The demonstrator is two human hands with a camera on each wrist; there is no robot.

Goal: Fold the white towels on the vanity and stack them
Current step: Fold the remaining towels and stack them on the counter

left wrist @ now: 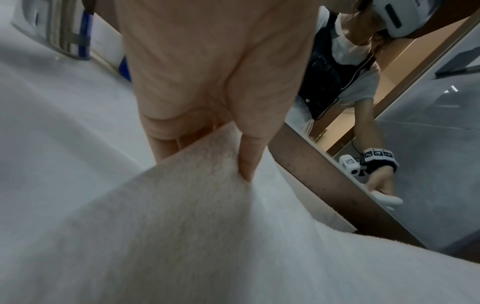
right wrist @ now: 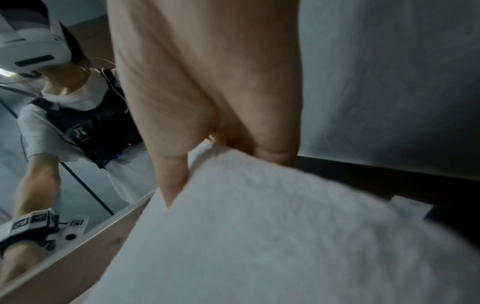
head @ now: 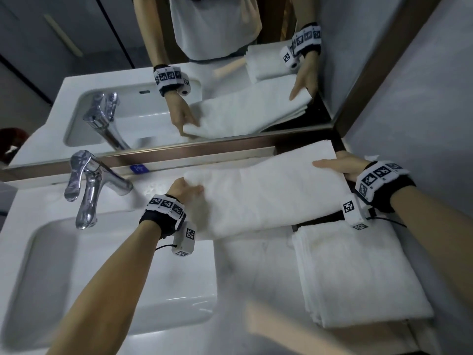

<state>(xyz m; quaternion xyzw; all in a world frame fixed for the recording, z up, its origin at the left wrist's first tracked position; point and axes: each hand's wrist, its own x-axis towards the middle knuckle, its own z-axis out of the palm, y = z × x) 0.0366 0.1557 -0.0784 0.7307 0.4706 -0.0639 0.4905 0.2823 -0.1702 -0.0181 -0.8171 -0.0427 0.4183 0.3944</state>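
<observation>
A long white towel (head: pixel 263 190), folded into a strip, stretches across the back of the vanity between my hands. My left hand (head: pixel 185 189) pinches its left end, thumb on top (left wrist: pixel 246 162) and fingers underneath. My right hand (head: pixel 337 166) pinches the right end near the wall, thumb (right wrist: pixel 171 185) over the cloth (right wrist: pixel 259 236). The towel (left wrist: pixel 182 236) fills the lower part of both wrist views. A second white towel (head: pixel 358 275), folded into a thick rectangle, lies on the counter at the front right, just below my right wrist.
A chrome faucet (head: pixel 89 185) stands at the left over the white basin (head: pixel 51 278). A mirror (head: pixel 204 73) with a brown ledge runs along the back and reflects the scene. A grey wall (head: pixel 422 98) closes the right side. A beige bar (head: pixel 286 329) crosses the front edge.
</observation>
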